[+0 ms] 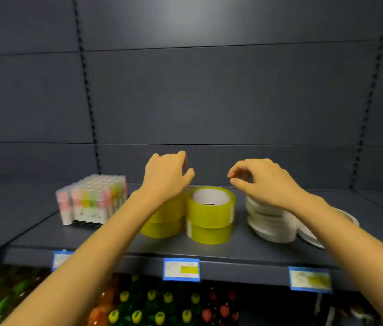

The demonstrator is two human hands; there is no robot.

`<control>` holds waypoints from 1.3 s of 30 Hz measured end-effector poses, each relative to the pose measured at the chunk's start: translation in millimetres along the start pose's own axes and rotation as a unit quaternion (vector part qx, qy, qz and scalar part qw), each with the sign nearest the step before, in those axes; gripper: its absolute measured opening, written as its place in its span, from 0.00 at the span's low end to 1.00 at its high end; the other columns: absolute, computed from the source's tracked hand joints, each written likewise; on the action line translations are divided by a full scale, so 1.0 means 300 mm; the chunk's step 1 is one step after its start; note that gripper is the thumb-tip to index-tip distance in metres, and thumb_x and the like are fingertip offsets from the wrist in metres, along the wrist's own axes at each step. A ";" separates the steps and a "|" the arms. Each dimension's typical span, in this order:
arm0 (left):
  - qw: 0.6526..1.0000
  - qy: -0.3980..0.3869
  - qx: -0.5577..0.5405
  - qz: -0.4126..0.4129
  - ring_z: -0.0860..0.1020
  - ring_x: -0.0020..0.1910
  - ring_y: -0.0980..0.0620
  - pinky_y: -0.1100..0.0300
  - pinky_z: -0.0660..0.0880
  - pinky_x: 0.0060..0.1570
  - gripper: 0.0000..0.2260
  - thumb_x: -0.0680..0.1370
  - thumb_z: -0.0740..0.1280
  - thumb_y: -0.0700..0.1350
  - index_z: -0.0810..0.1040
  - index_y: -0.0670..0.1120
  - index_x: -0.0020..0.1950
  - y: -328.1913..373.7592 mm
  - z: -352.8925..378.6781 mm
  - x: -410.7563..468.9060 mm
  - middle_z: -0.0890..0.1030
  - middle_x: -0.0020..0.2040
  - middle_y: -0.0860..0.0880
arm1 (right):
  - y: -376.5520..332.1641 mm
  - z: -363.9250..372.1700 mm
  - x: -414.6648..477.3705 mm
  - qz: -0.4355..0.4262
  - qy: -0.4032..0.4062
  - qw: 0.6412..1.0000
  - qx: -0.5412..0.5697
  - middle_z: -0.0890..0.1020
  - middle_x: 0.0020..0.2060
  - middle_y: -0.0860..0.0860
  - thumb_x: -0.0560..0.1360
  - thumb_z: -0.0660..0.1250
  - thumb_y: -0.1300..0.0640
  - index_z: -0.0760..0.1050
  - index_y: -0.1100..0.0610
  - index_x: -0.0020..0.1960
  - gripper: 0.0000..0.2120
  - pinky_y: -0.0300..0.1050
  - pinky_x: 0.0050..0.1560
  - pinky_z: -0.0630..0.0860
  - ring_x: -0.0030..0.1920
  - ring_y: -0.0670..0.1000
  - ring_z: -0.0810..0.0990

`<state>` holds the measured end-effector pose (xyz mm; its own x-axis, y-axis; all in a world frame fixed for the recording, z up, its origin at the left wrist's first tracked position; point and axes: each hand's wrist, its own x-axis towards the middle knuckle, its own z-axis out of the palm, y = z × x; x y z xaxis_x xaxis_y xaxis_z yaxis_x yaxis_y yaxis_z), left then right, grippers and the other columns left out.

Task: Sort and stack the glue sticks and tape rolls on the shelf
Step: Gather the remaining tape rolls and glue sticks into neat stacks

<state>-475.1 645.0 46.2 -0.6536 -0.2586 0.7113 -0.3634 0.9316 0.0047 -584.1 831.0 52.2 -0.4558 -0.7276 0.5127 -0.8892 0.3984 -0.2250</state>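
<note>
Two hands hovering over the shelf [239,245] right now. First the left hand [167,175]: back to the camera, fingers loosely curled, thumb out to the right, nothing visible in its grip. Directly below its wrist sits a yellow tape stack [162,222], two rolls high, partly hidden by the forearm. Just right of the thumb & lower down is a second yellow stack [210,215], also two high, white core showing on top. The two stacks sit right beside each other; can't tell if they touch. Now the right hand [263,182]: fingers [236,168] curled, thumb & forefinger tips close w/ a small gap, holding nothing I can see. Under that palm is a pile of white tape rolls [270,222], lying flat, a bit uneven; can't tell if the hand touches it. Another white roll [348,218] peeks out behind the right forearm. Well left of the left fingers stands a wrapped glue stick pack [91,198], sticks upright, pastel colours, blurred. Price tags [181,269] run along the front edge, nearer than both wrists.
</note>
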 end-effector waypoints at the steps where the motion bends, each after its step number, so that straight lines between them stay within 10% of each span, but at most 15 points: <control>1: 1.000 0.001 0.013 -0.015 0.78 0.48 0.45 0.55 0.65 0.48 0.12 0.78 0.59 0.53 0.73 0.45 0.52 -0.039 -0.018 -0.032 0.82 0.47 0.47 | -0.034 0.021 0.022 -0.018 -0.002 1.000 0.014 0.77 0.43 0.39 0.76 0.64 0.49 0.77 0.43 0.51 0.06 0.43 0.45 0.72 0.45 0.45 0.76; 19: 0.930 -0.020 0.217 -0.296 0.79 0.49 0.45 0.56 0.70 0.41 0.14 0.77 0.60 0.54 0.73 0.45 0.54 -0.832 -0.480 -0.709 0.82 0.50 0.47 | -0.959 0.521 0.223 -0.271 -0.072 0.950 0.136 0.81 0.48 0.45 0.75 0.62 0.51 0.76 0.47 0.53 0.08 0.43 0.47 0.75 0.51 0.49 0.79; 39: 0.879 -0.096 0.304 -0.355 0.79 0.47 0.48 0.58 0.73 0.42 0.15 0.78 0.58 0.56 0.74 0.48 0.55 -1.715 -0.866 -1.248 0.82 0.48 0.49 | -1.853 1.049 0.466 -0.254 -0.142 0.954 0.074 0.79 0.51 0.46 0.77 0.61 0.49 0.75 0.45 0.54 0.08 0.42 0.44 0.69 0.52 0.51 0.78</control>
<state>128.9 328.9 -39.8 -0.1979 -0.8124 0.5485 -0.9742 0.2251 -0.0181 -166.4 332.1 -11.8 0.0619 -0.9360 0.3464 -0.9846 -0.1142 -0.1325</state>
